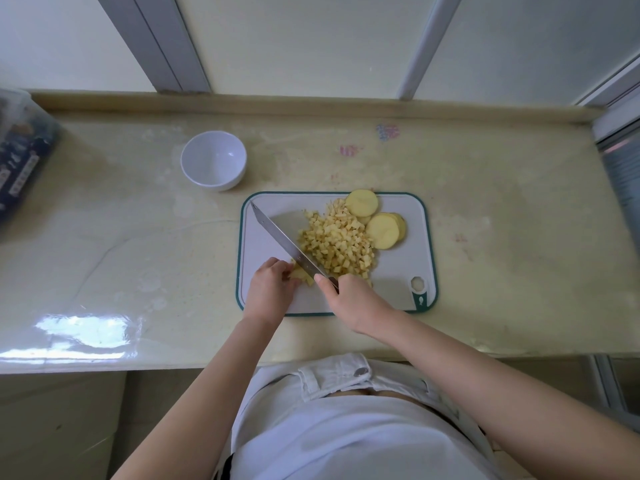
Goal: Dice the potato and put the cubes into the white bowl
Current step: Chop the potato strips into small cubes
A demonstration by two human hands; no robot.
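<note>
A pale worktop (138, 220) is seen from above, with a white, green-edged board (398, 271) laid on it. A heap of small pale yellow cubes (339, 244) is piled at the middle of the board. Two stacks of round slices (384, 231), not yet cut, are set against the far right side of the heap. A strip (303, 275) of potato at the near left of the board is pinned down by the left hand (268, 289), its fingers (282, 271) curled over it. The knife (284, 242) is gripped at the handle by the right hand (353, 299), which is wrapped closed around it. The long blade is angled away toward the board's far left corner and passes just beside the left fingertips. The white bowl (221, 185) is seen empty on the worktop, beyond the board's far left corner and apart from it. A blurred box (20, 157) is cut off at the left edge.

Raw potato is judged firm and stiff, and its cut faces are likely slick with starch, so the slices are best pressed flat from above with fingertips tucked back. The cubes are judged light and loose, and apt to roll and scatter. They are better scooped on the flat of the blade against a cupped hand than pinched. Otherwise the board may be lifted by its edges and tipped. The bowl looks light and may need steadying at the rim
</note>
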